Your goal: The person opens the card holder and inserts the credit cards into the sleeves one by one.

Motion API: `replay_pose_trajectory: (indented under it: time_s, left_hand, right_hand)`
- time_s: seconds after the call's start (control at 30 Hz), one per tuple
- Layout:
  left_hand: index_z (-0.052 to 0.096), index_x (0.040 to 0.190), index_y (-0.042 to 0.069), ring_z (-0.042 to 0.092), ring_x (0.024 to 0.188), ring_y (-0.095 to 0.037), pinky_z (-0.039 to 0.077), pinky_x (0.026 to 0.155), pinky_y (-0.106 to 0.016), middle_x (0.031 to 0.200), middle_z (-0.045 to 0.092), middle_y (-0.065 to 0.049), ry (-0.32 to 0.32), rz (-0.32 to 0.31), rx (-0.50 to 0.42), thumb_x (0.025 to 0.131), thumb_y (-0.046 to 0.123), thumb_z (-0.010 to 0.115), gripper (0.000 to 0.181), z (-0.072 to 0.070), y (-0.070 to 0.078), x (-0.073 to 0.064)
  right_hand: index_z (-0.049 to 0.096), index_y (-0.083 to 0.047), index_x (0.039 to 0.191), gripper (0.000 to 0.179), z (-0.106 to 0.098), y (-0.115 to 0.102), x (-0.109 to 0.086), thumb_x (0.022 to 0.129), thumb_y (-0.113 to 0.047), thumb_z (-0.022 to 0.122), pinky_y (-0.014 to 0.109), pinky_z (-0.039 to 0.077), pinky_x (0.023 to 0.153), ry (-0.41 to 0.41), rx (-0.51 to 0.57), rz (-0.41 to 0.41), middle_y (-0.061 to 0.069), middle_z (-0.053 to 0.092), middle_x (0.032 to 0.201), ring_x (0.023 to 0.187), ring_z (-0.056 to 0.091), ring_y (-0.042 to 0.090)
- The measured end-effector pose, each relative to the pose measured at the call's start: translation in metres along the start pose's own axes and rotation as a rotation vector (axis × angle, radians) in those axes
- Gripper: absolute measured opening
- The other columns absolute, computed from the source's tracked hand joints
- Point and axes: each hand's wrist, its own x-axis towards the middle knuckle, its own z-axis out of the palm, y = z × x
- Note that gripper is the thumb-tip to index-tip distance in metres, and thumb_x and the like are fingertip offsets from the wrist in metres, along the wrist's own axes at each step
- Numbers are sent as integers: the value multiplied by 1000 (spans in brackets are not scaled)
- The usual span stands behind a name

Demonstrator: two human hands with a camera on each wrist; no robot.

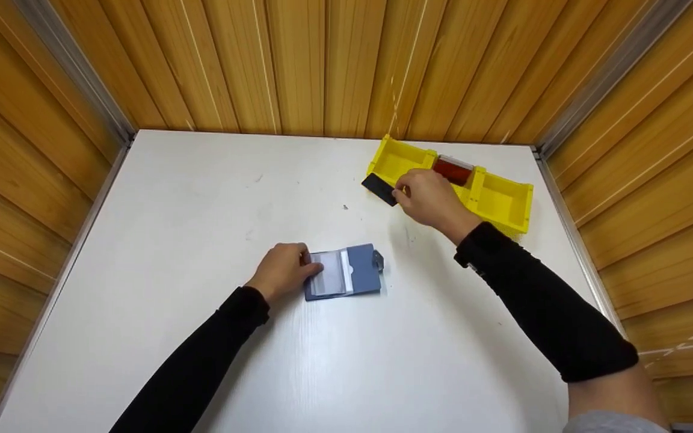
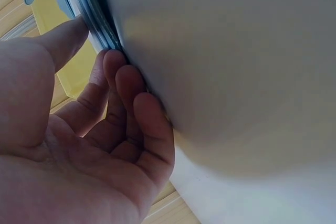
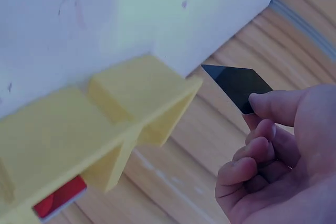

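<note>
A blue card holder [image 1: 363, 267] lies opened on the white table, its clear plastic sleeves [image 1: 329, 273] showing and a snap strap [image 1: 378, 261] at its right edge. My left hand [image 1: 283, 270] grips its left side, thumb on the sleeves; in the left wrist view the fingers [image 2: 152, 114] curl at the edge of the blue cover [image 2: 94, 11]. A black card [image 1: 379, 189] is pinched between the thumb and fingers of my right hand [image 1: 431, 195], in front of the yellow three-part bin [image 1: 500, 227]. The right wrist view shows this card [image 3: 236, 85] apart from the bin.
In the bin's middle compartment stands a red card [image 1: 453, 171], partly behind my right hand. The left compartment [image 1: 400, 161] and right compartment [image 1: 503, 195] show bare yellow insides. Wood-look panels [image 1: 298, 66] wall the white table [image 1: 202, 198] at the back and both sides.
</note>
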Motion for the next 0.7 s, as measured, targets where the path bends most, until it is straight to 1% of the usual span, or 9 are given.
replay_pose_trajectory:
  time_s: [0.07, 0.13, 0.43, 0.53, 0.7]
  left_hand:
    - [71, 86, 12, 59, 78, -18, 47, 73, -33, 78, 66, 0, 1, -4, -7, 100, 34, 84, 29, 0, 0, 0]
    - [71, 86, 12, 59, 78, -17, 47, 73, -33, 78, 66, 0, 2, -6, -11, 99, 35, 84, 29, 0, 0, 1]
    - [72, 85, 12, 60, 79, -18, 48, 74, -34, 78, 68, 0, 21, 22, -18, 99, 34, 84, 29, 1, -3, 2]
    - [72, 86, 12, 60, 79, -19, 48, 74, -34, 78, 68, 0, 16, 20, -19, 99, 35, 84, 29, 1, -4, 2]
    - [73, 87, 12, 61, 80, -19, 49, 75, -34, 79, 68, 0, 11, 12, -17, 99, 35, 84, 28, 1, -5, 1]
  right_hand:
    - [80, -2, 124, 30, 7, -6, -4, 109, -26, 69, 44, 61, 96, -32, 14, -15, 14, 75, 109, 99, 67, 30]
    - [80, -3, 122, 28, 13, -9, -7, 109, -25, 69, 43, 61, 94, -47, 26, -38, 13, 75, 106, 97, 66, 29]
    - [83, -5, 108, 23, 38, -23, -26, 107, -23, 70, 40, 56, 81, -49, 80, -120, 10, 74, 92, 86, 64, 27]
    - [83, -5, 106, 22, 46, -26, -31, 106, -23, 71, 40, 57, 81, -58, 86, -136, 9, 75, 90, 85, 65, 25]
    - [83, -6, 102, 21, 60, -29, -39, 105, -23, 71, 44, 55, 84, -87, 88, -152, 8, 76, 88, 87, 66, 26]
